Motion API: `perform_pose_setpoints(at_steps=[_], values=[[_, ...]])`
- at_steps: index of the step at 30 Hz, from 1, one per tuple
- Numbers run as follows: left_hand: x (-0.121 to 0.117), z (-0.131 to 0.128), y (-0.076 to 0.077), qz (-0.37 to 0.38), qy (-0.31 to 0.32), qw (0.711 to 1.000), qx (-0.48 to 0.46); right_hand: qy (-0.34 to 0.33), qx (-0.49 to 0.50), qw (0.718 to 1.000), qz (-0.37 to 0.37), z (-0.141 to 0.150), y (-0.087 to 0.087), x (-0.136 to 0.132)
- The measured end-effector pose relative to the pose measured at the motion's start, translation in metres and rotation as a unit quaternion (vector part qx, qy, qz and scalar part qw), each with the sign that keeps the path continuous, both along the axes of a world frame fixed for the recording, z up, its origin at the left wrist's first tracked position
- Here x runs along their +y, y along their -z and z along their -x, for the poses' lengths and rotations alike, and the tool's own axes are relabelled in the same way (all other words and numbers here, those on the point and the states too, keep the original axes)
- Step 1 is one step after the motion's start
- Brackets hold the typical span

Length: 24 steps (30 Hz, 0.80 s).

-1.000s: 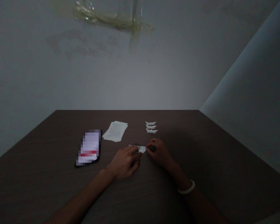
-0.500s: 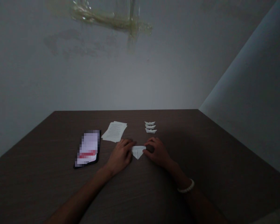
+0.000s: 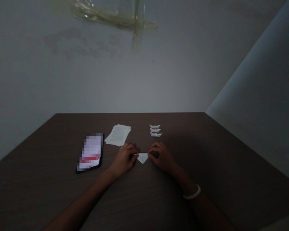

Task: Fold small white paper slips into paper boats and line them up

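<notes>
A small folded piece of white paper (image 3: 143,158), a triangle with its point toward me, lies between my hands on the brown table (image 3: 139,199). My left hand (image 3: 125,160) pinches its left corner between thumb and fingers. At the right corner, the thumb and fingertips of my right hand (image 3: 162,157) are closed on the paper. The folded top edge bows slightly between the two grips. Faint print shows on the paper. A pale beaded bracelet (image 3: 192,193) circles my right wrist.
Three small paper boats (image 3: 155,130) stand in a column beyond my right hand. A stack of printed paper sheets (image 3: 118,135) lies beyond my left hand. Left of that is a phone (image 3: 90,152) with its screen lit and blurred. A wall (image 3: 135,80) rises behind the table.
The paper's top edge has come slightly nearer to me and now curves. My right hand's fingertips have shifted a little left, closer in on the right corner.
</notes>
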State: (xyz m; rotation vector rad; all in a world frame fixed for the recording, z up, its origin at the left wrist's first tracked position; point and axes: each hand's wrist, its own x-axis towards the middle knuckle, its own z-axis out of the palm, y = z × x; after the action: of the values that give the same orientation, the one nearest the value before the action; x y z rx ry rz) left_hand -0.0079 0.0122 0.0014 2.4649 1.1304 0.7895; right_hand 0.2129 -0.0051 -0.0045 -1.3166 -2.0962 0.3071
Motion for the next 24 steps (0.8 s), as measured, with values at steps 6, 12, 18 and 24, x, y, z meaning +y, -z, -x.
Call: perform_pose_setpoints(at_steps=[6,12,18,24], values=[[0.002,0.001,0.002,-0.008,0.019,1.0,-0.009,-0.006,-0.006,1.0,-0.003,0.0,-0.002,-0.001],[0.002,0.0,0.006,-0.02,0.009,1.0,-0.009,-0.015,-0.023,0.999,-0.021,0.0,0.0,0.0],[0.003,-0.003,0.005,-0.018,0.007,1.0,-0.007,0.016,-0.017,1.0,-0.02,0.008,-0.001,0.001],[0.003,-0.005,0.002,-0.009,0.014,1.0,-0.019,0.019,-0.001,1.0,-0.02,0.012,0.0,0.002]])
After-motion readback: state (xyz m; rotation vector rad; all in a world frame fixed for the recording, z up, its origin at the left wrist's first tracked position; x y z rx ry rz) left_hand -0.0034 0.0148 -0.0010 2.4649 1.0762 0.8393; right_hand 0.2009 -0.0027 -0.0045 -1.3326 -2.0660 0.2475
